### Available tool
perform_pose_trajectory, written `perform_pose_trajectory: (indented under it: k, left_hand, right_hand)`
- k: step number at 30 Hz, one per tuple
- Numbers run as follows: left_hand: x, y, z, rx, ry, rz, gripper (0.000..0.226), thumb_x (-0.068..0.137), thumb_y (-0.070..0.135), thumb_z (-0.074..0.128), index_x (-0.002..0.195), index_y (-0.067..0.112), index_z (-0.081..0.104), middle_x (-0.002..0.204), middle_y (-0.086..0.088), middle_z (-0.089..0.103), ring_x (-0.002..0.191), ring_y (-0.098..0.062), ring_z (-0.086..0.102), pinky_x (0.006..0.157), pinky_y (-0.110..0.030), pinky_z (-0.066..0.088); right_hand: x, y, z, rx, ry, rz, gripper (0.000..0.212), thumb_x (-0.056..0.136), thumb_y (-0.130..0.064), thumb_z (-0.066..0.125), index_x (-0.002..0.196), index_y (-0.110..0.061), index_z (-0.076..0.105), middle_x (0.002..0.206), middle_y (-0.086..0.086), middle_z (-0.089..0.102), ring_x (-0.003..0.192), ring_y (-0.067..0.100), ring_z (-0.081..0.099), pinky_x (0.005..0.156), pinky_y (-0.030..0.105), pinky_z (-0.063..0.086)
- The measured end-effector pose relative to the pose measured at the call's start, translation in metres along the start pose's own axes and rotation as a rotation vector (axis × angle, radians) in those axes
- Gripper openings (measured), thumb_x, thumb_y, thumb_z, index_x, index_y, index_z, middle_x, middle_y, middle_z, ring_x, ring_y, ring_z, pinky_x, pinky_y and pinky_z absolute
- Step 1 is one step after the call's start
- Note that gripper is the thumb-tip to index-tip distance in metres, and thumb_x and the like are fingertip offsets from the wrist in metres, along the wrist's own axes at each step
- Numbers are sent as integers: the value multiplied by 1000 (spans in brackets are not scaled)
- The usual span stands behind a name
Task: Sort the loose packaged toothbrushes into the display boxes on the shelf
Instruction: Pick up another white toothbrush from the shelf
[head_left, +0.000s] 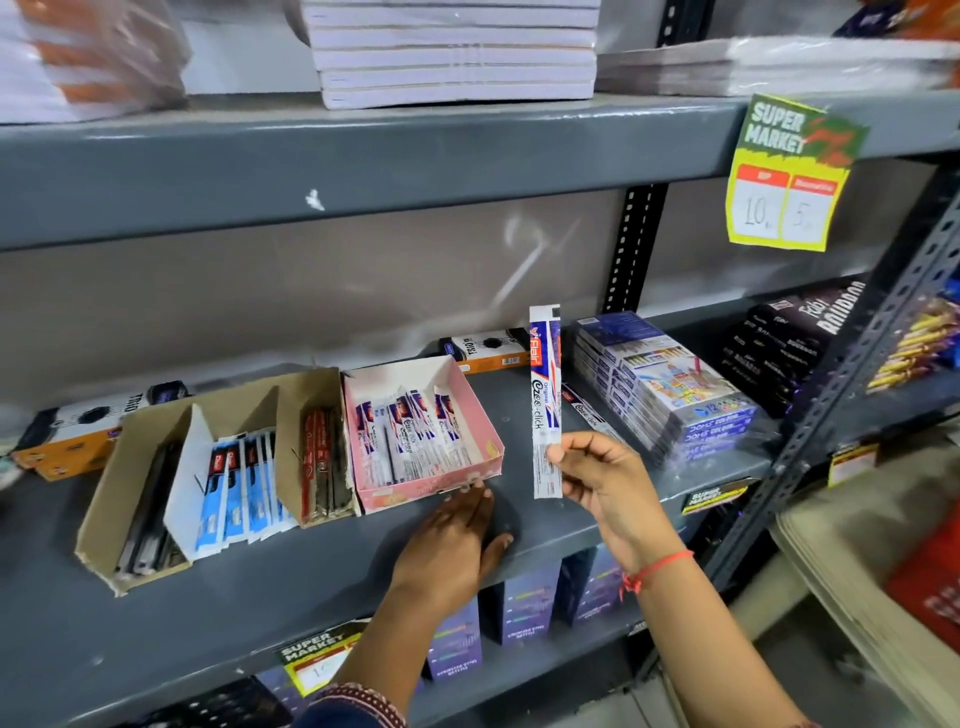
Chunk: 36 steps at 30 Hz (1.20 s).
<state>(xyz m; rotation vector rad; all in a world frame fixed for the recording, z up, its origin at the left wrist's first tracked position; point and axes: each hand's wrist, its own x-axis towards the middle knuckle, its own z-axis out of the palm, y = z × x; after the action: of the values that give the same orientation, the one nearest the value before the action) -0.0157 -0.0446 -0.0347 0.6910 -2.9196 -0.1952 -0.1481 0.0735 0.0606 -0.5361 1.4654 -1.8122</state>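
My right hand (597, 478) holds one long white, blue and red packet (544, 395) upright by its lower end, just right of the pink display box (488, 441). That box holds several matching packets (410, 436). My left hand (457, 540) lies flat on the grey shelf (260, 613), fingertips touching the pink box's front right corner. To the left stands a brown cardboard box (104, 509) with dividers, holding black, blue-and-white (239, 483) and red (319, 462) packets. Another loose packet (592, 415) lies on the shelf behind my right hand.
Stacked blue crayon boxes (675, 395) sit right of my right hand, dark packs (789, 338) beyond them. Orange-and-white boxes (483, 351) lie at the shelf's back. A yellow price tag (789, 176) hangs from the upper shelf, which carries stacked notebooks (457, 52).
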Motion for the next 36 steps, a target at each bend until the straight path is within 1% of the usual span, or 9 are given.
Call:
perform_pose_trajectory:
  k: [9, 12, 15, 17, 19, 23, 27, 30, 36]
  left_hand:
    - [0, -2, 2, -7, -27, -30, 63, 96, 51, 19, 146, 14, 7, 156, -4, 6, 141, -19, 8, 110, -34, 16]
    - [4, -1, 3, -30, -74, -33, 64, 96, 52, 20, 145, 14, 6, 156, -4, 3, 141, -19, 4, 112, -35, 16]
    - [0, 1, 0, -44, -26, -18, 63, 94, 51, 34, 141, 11, 28, 151, -7, 27, 137, -20, 25, 106, -32, 30]
    - [-2, 1, -3, 26, 21, 9, 60, 79, 60, 55, 121, 18, 59, 128, 1, 59, 115, -13, 55, 83, -21, 49]
    - [-3, 4, -11, 64, 73, -4, 57, 68, 66, 62, 106, 24, 69, 112, 10, 68, 99, -6, 64, 70, -15, 51]
    - [-2, 3, -5, -17, 88, 11, 55, 85, 48, 56, 125, 10, 54, 132, -7, 56, 118, -21, 54, 85, -31, 52]
    - [-3, 4, -7, 1, 75, -16, 55, 80, 52, 59, 119, 13, 60, 126, -3, 61, 113, -16, 57, 84, -25, 51]
    - [1, 4, -4, -61, 42, 8, 58, 93, 43, 43, 137, 5, 37, 146, -13, 36, 132, -27, 35, 105, -38, 34]
    - [0, 0, -1, -71, 25, -27, 58, 96, 46, 31, 143, 13, 23, 154, -5, 20, 139, -20, 19, 108, -33, 25]
  right_hand:
    - [51, 2, 44, -257, -15, -2, 28, 81, 14, 55, 74, -12, 61, 61, 4, 64, 48, 10, 57, 45, 17, 45]
    - [80, 8, 61, -658, 41, -62, 22, 78, 10, 56, 86, -10, 64, 75, 14, 68, 69, 24, 63, 67, 33, 53]
    - [98, 14, 76, -1043, 48, -113, 29, 80, 2, 47, 98, -8, 67, 99, 19, 71, 92, 36, 66, 79, 36, 53]
    - [104, 17, 85, -1196, -13, -129, 33, 81, 2, 42, 104, -6, 64, 104, 23, 68, 95, 41, 63, 81, 39, 52]
    - [109, 22, 92, -1284, -48, -120, 33, 81, 4, 41, 106, -4, 62, 105, 24, 67, 96, 41, 63, 82, 39, 52]
    - [117, 29, 98, -1379, -62, -96, 33, 83, 4, 40, 109, -4, 59, 107, 22, 66, 97, 40, 64, 82, 40, 52]
    - [117, 29, 97, -1438, -71, -96, 29, 87, 0, 40, 111, 1, 56, 110, 23, 65, 100, 41, 63, 83, 42, 53]
    - [118, 17, 89, -1399, -64, -134, 29, 88, -4, 41, 108, 2, 62, 110, 23, 66, 101, 40, 62, 83, 39, 52]
    - [112, -4, 34, -1311, 127, -155, 31, 84, 2, 43, 102, 4, 68, 110, 27, 67, 104, 41, 62, 89, 42, 52]
